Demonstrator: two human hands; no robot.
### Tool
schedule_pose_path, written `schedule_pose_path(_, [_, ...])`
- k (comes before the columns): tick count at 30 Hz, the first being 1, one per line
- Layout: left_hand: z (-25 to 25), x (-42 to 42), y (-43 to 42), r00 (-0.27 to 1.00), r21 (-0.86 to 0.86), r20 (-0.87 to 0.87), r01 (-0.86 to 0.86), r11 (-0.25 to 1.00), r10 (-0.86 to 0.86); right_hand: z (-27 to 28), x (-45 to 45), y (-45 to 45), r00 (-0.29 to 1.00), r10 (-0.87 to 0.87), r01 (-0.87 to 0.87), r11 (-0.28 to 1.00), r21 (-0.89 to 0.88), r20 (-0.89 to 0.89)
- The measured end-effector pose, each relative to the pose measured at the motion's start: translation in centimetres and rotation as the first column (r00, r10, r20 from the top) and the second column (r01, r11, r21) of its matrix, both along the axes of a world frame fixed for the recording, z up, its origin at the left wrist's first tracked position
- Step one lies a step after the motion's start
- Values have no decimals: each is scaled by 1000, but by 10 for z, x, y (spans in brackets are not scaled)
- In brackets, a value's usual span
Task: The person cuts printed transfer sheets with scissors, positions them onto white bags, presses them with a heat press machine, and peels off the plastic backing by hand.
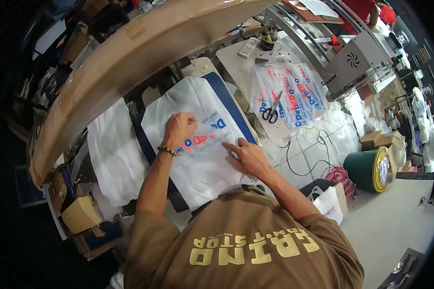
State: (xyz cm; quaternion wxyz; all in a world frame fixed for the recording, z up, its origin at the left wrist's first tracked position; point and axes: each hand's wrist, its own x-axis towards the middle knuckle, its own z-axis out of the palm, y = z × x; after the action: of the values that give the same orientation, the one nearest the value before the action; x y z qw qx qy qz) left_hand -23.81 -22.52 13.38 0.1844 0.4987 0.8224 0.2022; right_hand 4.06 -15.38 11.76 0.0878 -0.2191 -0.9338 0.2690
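Note:
A white fabric piece (197, 173) lies over a dark blue flat board (222, 91) in front of me. On it rests a clear printed film sheet (220, 126) with blue and red lettering. My left hand (181, 127), with a beaded bracelet at the wrist, is over the film's left part; its fingers are curled, and what they hold, if anything, is hidden. My right hand (250, 156) lies at the film's lower right edge, its index finger and thumb stretched apart, touching the film and the fabric.
Black scissors (271, 113) lie on several printed film sheets (294, 91) on a side table at the right. A large tan, tape-wrapped curved piece (130, 53) arches over the left and top. White fabric (115, 154) hangs at the left. A green bin (361, 168) stands right.

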Motion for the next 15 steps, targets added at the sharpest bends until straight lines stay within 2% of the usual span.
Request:
schedule_pose_path(7, [-17, -13, 8, 998, 122, -55, 10, 993, -3, -1, 0, 1, 1000, 4, -4, 1000, -8, 0])
schedule_pose_path(10, [-21, -21, 12, 997, 104, -51, -60, 993, 65, 1, 0, 1, 1000, -2, 2, 1000, -16, 16])
schedule_pose_path(15, [-30, -40, 19, 972, 200, -140, -160, 967, 190, -1, 0, -1, 1000, -10, 10, 1000, -15, -5])
